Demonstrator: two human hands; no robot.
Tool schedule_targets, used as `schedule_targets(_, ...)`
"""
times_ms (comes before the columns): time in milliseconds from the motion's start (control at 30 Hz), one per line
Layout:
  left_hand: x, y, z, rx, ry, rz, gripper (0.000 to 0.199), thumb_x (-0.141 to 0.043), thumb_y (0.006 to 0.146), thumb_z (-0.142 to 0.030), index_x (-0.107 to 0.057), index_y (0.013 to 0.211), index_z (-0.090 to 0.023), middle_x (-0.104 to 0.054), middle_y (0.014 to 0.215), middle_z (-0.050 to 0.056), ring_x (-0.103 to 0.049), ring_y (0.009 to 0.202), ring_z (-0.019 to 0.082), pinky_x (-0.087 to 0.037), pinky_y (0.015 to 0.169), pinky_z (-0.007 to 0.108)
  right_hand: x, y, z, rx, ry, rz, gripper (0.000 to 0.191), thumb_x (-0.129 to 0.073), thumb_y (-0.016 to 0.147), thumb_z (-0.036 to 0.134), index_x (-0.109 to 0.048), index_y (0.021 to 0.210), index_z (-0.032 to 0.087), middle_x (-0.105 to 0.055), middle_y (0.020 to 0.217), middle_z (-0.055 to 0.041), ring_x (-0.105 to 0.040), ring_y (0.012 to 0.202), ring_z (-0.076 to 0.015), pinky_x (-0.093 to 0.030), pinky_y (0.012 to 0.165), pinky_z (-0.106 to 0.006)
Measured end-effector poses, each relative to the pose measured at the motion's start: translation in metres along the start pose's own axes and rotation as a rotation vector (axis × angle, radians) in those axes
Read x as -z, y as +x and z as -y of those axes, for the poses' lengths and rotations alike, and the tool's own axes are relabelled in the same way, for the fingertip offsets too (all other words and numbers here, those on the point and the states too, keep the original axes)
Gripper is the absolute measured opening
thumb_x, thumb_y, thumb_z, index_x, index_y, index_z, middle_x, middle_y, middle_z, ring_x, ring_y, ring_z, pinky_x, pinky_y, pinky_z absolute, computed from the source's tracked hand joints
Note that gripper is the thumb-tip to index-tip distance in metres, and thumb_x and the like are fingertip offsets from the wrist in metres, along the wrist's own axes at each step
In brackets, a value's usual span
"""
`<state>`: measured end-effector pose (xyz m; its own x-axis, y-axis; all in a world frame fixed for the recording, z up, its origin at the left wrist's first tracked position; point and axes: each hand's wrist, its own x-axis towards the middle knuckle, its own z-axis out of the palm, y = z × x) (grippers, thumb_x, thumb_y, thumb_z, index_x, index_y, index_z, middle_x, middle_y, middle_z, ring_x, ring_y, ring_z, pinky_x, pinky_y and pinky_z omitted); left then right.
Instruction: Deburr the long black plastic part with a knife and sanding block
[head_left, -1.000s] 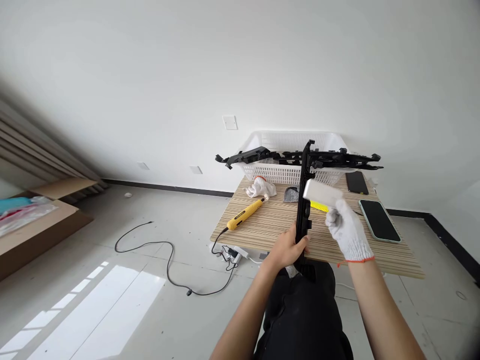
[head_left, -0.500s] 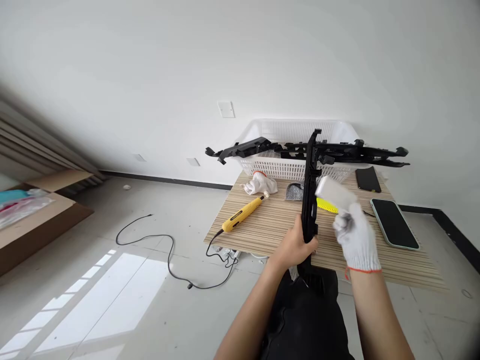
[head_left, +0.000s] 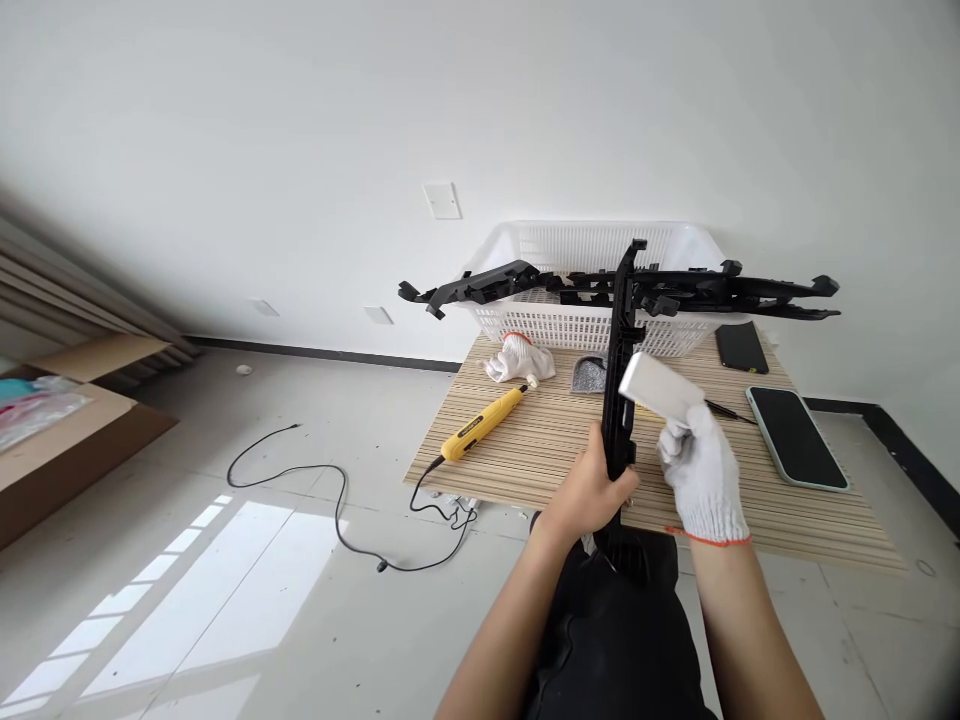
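A long black plastic trim piece (head_left: 619, 370) stands upright in front of me, with my bare left hand (head_left: 596, 485) wrapped round its lower part. My right hand (head_left: 701, 465) wears a white knit glove and is closed on a white block (head_left: 660, 387), whose left end is at the edge of the trim piece; whether they touch I cannot tell. Behind, a white plastic basket (head_left: 547, 325) holds several more black plastic parts (head_left: 712, 290), which stick out past both its sides.
On the wood-grain table (head_left: 540, 450) lie a yellow corded tool (head_left: 484, 425), a crumpled white glove (head_left: 517, 358), a grey pad (head_left: 588, 375), a black phone (head_left: 741, 347) and a larger pale-edged phone (head_left: 799, 438). A black cable (head_left: 343, 500) trails over the floor. An open cardboard box (head_left: 75, 430) stands left.
My right hand has shifted slightly left and down with the white block, bringing it to the trim piece. The yellow item behind is now mostly covered. My left hand keeps its grip.
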<state>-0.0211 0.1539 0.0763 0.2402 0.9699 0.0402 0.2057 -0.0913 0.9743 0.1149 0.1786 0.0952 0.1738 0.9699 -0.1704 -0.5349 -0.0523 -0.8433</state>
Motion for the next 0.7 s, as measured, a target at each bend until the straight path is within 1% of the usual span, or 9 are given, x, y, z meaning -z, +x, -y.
schedule_targets(100, 0.0, 0.0, -0.001, -0.042, 0.009, -0.014, 0.042, -0.056, 0.083, -0.019, -0.044, 0.123, -0.021, -0.062, 0.097, 0.003, -0.061, 0.082, 0.018, -0.051, 0.079, 0.032, 0.0, -0.004, 0.003, -0.108, -0.127, 0.07, 0.035, -0.074, 0.073, 0.04, -0.046, 0.064, 0.021, -0.039, 0.049, 0.0081, -0.033, 0.038, -0.005, -0.023, 0.034, -0.019)
schedule_targets(200, 0.001, -0.001, 0.0, 0.006, -0.016, 0.004, 0.035, -0.053, 0.084, -0.019, -0.044, 0.118, -0.021, -0.06, 0.084, -0.001, -0.059, 0.068, 0.015, -0.05, 0.066, 0.029, -0.001, -0.007, 0.006, -0.098, -0.086, -0.024, 0.05, -0.065, 0.078, 0.053, -0.03, 0.057, 0.023, -0.024, 0.045, 0.01, -0.02, 0.035, -0.0048, -0.013, 0.032, -0.021)
schedule_targets(233, 0.001, -0.001, 0.001, 0.022, -0.019, 0.008, 0.035, -0.053, 0.084, -0.02, -0.043, 0.118, -0.021, -0.058, 0.08, -0.002, -0.058, 0.065, 0.015, -0.05, 0.063, 0.028, -0.001, -0.008, 0.006, -0.091, -0.083, -0.034, 0.051, -0.063, 0.078, 0.054, -0.029, 0.057, 0.024, -0.023, 0.045, 0.0102, -0.018, 0.036, -0.0049, -0.012, 0.032, -0.021)
schedule_targets(300, 0.001, -0.001, 0.002, 0.021, -0.015, 0.007, 0.039, -0.055, 0.083, -0.02, -0.042, 0.12, -0.021, -0.057, 0.078, -0.002, -0.058, 0.065, 0.015, -0.049, 0.062, 0.027, -0.001, -0.009, 0.006, -0.076, -0.138, 0.021, 0.046, -0.07, 0.075, 0.048, -0.035, 0.06, 0.023, -0.028, 0.047, 0.0102, -0.02, 0.037, -0.0045, -0.013, 0.033, -0.02)
schedule_targets(333, 0.002, -0.001, 0.003, 0.016, -0.015, 0.003, 0.04, -0.055, 0.083, -0.02, -0.042, 0.12, -0.021, -0.057, 0.079, -0.002, -0.058, 0.065, 0.015, -0.049, 0.062, 0.027, 0.0, -0.009, 0.006, -0.058, -0.149, 0.012, 0.046, -0.072, 0.074, 0.047, -0.035, 0.061, 0.023, -0.028, 0.047, 0.0104, -0.02, 0.037, -0.0044, -0.014, 0.033, -0.019)
schedule_targets(433, 0.002, 0.0, 0.004, 0.005, -0.039, 0.013, 0.032, -0.053, 0.083, -0.018, -0.043, 0.114, -0.021, -0.056, 0.078, -0.003, -0.056, 0.062, 0.014, -0.049, 0.059, 0.026, 0.001, -0.009, 0.001, -0.111, -0.098, -0.113, 0.054, -0.058, 0.081, 0.06, -0.026, 0.057, 0.024, -0.022, 0.045, 0.0098, -0.018, 0.036, -0.0054, -0.011, 0.032, -0.02)
schedule_targets(533, 0.003, 0.0, 0.005, 0.012, -0.022, 0.03, 0.036, -0.051, 0.083, -0.017, -0.041, 0.118, -0.02, -0.054, 0.071, -0.005, -0.055, 0.059, 0.014, -0.047, 0.058, 0.027, 0.001, -0.011, -0.007, -0.091, -0.117, -0.07, 0.048, -0.069, 0.077, 0.052, -0.034, 0.06, 0.022, -0.028, 0.047, 0.0096, -0.024, 0.037, -0.0049, -0.015, 0.032, -0.018)
schedule_targets(600, 0.003, -0.001, 0.004, 0.007, 0.011, 0.023, 0.041, -0.052, 0.083, -0.018, -0.04, 0.122, -0.02, -0.055, 0.069, -0.005, -0.056, 0.061, 0.015, -0.048, 0.061, 0.028, 0.001, -0.013, -0.011, -0.067, -0.107, -0.052, 0.046, -0.072, 0.076, 0.049, -0.036, 0.062, 0.022, -0.031, 0.049, 0.0094, -0.028, 0.038, -0.0049, -0.018, 0.033, -0.017)
schedule_targets(700, 0.003, -0.002, 0.002, -0.018, 0.051, -0.014, 0.045, -0.054, 0.082, -0.019, -0.04, 0.125, -0.02, -0.057, 0.076, -0.003, -0.056, 0.069, 0.017, -0.048, 0.068, 0.03, 0.002, -0.015, -0.014, -0.07, -0.095, -0.074, 0.048, -0.069, 0.078, 0.05, -0.034, 0.061, 0.022, -0.032, 0.049, 0.009, -0.029, 0.038, -0.005, -0.018, 0.032, -0.017)
